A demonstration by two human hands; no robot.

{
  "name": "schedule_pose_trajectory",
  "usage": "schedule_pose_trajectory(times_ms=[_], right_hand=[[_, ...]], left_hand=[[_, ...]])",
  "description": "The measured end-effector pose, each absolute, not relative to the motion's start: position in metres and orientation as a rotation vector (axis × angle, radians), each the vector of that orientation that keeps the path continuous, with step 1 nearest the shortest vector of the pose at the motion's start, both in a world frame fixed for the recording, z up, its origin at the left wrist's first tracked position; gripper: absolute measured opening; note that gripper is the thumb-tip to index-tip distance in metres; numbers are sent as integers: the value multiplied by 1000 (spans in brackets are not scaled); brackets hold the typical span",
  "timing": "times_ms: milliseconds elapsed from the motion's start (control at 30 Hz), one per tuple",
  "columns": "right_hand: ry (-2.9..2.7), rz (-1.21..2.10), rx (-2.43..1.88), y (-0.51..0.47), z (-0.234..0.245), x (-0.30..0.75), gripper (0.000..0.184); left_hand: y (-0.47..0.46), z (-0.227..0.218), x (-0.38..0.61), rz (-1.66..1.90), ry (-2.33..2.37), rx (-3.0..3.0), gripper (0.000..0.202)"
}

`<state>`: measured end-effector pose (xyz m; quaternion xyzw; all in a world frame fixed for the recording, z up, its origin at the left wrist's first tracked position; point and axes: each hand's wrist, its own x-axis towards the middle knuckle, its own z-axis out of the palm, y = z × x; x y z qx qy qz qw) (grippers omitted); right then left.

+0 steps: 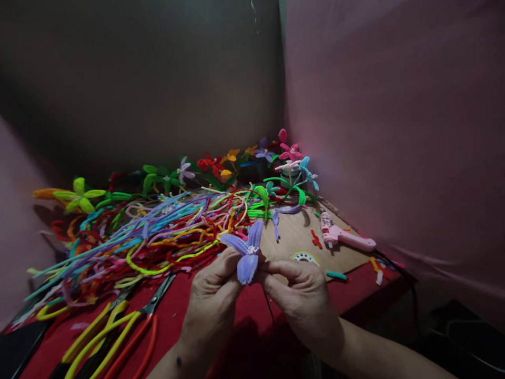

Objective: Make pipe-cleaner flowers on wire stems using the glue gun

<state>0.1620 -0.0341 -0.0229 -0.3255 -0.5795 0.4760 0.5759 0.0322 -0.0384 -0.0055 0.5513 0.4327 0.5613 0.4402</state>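
Note:
A purple pipe-cleaner flower with a few fuzzy petals and a small pale centre faces me, close in front. My left hand is closed on it from behind, thumb and fingers pinched at its base. On the flower's other side, my right hand is closed in a pinch right beside the petals; what its fingertips hold is hidden. Between the hands a thin dark stem slants downward. Just beyond them, loose purple petal pieces lie on a wooden board.
A heap of colourful pipe cleaners covers the left side of the red tablecloth. Scissors and yellow-handled pliers lie near left. A pink glue gun rests at right. Finished flowers line the back wall.

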Motion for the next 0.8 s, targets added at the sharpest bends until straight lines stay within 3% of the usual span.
schedule_pose_trajectory(times_ms=[367, 567, 633, 800], right_hand=[[-1112, 1542, -660, -30, -16, 156, 12], [-1503, 1611, -739, -16, -15, 170, 17], [-1733, 1456, -914, 1, -12, 183, 19], [-2190, 370, -1574, 69, -3, 209, 23]], left_hand=[[-32, -8, 30, 1314, 939, 1042, 12], [-21, 0, 22, 1311, 874, 866, 22], [-16, 2, 18, 1426, 885, 821, 24], [-7, -2, 15, 1440, 864, 778, 26]])
